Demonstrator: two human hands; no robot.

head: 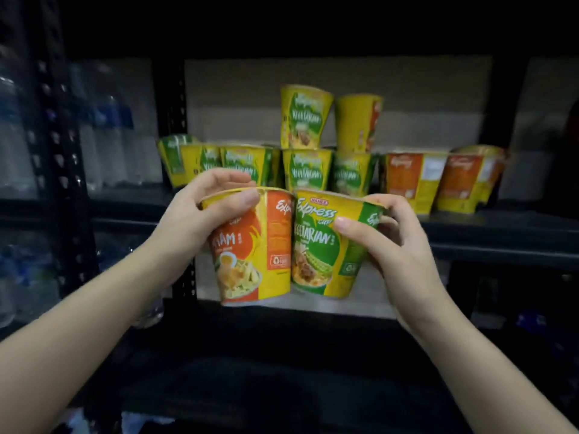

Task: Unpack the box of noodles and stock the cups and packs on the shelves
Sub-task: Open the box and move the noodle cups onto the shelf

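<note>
My left hand (200,211) grips an orange and yellow noodle cup (253,252) by its rim, thumb across the front. My right hand (391,242) grips a green and yellow vegetarian noodle cup (322,249) the same way. Both cups are upright, side by side and touching, held in the air in front of the black shelf (470,227). On that shelf stands a row of green cups (305,170) with two cups stacked on top (304,117). Orange cups (410,180) stand at the right end of the row.
A black perforated upright post (59,151) divides this bay from shelves of water bottles (106,130) on the left. A pale cardboard box (344,86) stands behind the cups. A lower dark shelf (282,333) runs below my hands.
</note>
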